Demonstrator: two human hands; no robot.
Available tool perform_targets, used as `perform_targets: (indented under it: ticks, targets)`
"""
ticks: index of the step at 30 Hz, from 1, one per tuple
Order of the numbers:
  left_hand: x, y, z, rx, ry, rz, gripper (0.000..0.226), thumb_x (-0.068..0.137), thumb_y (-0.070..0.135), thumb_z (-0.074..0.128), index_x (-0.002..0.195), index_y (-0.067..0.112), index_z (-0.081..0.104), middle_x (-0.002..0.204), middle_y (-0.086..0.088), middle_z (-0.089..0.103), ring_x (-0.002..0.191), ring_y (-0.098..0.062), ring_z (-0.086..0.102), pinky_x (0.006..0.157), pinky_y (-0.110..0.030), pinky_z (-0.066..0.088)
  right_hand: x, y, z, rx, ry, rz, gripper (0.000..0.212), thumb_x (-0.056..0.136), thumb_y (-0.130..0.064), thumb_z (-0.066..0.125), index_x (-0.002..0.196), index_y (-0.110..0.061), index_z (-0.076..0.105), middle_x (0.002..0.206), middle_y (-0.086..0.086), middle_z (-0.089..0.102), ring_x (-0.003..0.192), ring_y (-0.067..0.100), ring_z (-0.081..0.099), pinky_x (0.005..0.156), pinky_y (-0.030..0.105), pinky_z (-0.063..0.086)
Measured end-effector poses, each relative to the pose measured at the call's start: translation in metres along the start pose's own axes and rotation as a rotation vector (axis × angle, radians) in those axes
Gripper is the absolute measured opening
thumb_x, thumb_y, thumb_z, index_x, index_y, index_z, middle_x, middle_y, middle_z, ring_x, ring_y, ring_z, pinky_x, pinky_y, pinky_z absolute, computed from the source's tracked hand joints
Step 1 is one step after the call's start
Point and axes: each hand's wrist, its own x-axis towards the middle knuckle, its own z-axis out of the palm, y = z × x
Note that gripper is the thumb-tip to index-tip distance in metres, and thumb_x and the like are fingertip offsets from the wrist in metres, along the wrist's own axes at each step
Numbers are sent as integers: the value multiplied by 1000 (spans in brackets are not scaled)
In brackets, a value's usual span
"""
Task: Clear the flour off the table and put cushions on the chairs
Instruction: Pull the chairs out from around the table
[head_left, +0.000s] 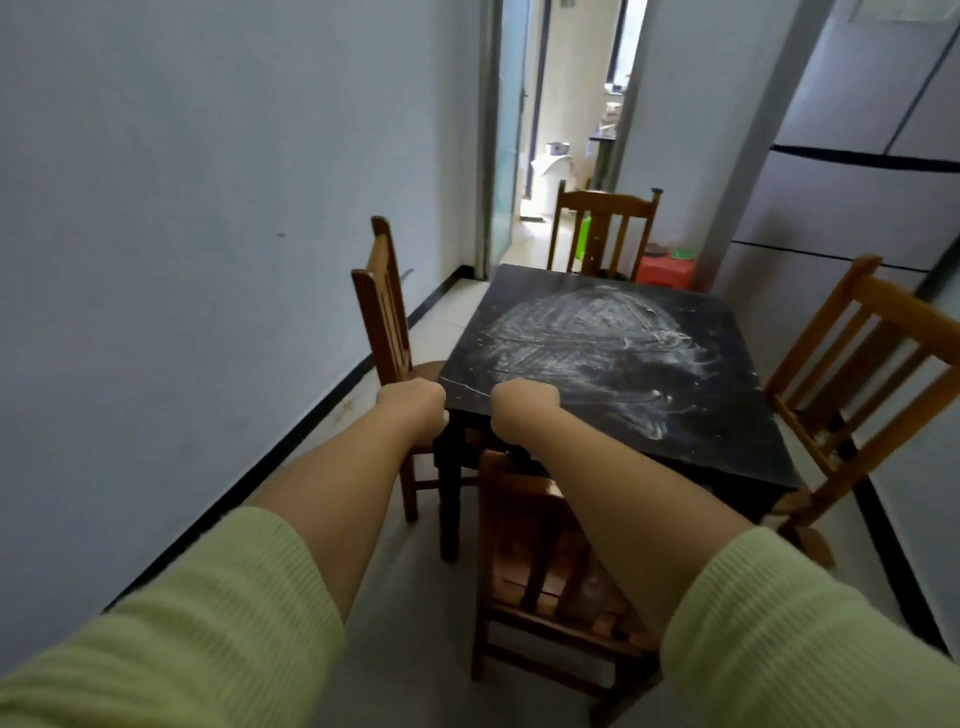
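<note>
head view: flour (587, 338) smeared on table (727, 441) beyond both hands (470, 410).

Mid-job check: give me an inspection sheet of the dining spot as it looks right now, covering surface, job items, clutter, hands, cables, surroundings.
Surface: dark square table, top smeared with white flour in swirls across most of it.
Job's things: four wooden chairs around the table: left chair, far chair, right chair, near chair. No cushions seen.
Clutter: red plastic stool beyond the table, small items on it.
Hands: left hand and right hand at the table's near corner, fingers curled downward; grip hidden.
Cables: nothing seen.
Surroundings: grey wall left, open doorway ahead, refrigerator right.
</note>
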Motion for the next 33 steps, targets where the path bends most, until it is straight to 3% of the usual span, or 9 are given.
perform_targets:
  ticks: [3,7,11,16,21,27,31,33]
  targets:
    - [9,-27,3,59,-47,-41,24,95,32,42,101,15,59,100,-4,60,89,-23,58,73,-33,47,29,-35,-4,-118,-24,-53,25,88,-9,49,112,-12,56,101,8,57,76,26,48,67,37,41]
    - [45,-65,-7,63,-14,-78,28,97,29,40,112,14,58,107,-6,61,95,-25,60,84,-38,51,83,-65,-18,-143,-16,-78,31,84,-18,56,115,-12,55,92,5,51,81,25,52,68,36,43]
    - [91,-110,-21,51,9,-110,25,96,29,42,106,13,58,91,-3,55,86,-22,58,76,-33,50,152,-88,-34,-148,14,-84,39,84,-21,59,122,-13,52,89,4,50,80,24,50,66,34,41]
    - [140,-174,-27,61,14,-157,22,96,25,39,104,14,56,83,-1,51,76,-20,52,63,-30,40,227,-115,-52,-125,68,-129,26,85,-11,54,111,-10,57,80,4,52,73,22,51,62,32,39]
    - [178,-220,-25,41,-21,-171,25,97,24,37,106,12,57,83,-1,52,76,-19,52,64,-28,42,278,-142,-54,-127,41,-159,24,86,-11,53,109,-8,56,93,8,58,76,24,53,65,33,41]
    - [241,-283,-29,43,-14,-104,23,96,25,37,104,15,56,90,-1,52,79,-20,52,68,-30,43,351,-184,-65,-127,29,-121,17,87,-12,52,102,-8,58,75,4,51,69,23,53,63,32,42]
    - [280,-330,-41,63,7,-37,16,96,27,38,88,17,48,86,-2,52,78,-21,52,68,-31,43,396,-214,-81,-129,40,-78,21,88,-10,49,108,-8,56,93,10,57,83,30,54,72,37,43]
    - [300,-357,-51,89,-5,5,17,96,27,39,87,16,47,85,-3,52,77,-21,51,68,-31,42,416,-231,-91,-110,37,-34,17,87,-9,49,103,-9,55,83,10,53,70,31,50,72,41,43]
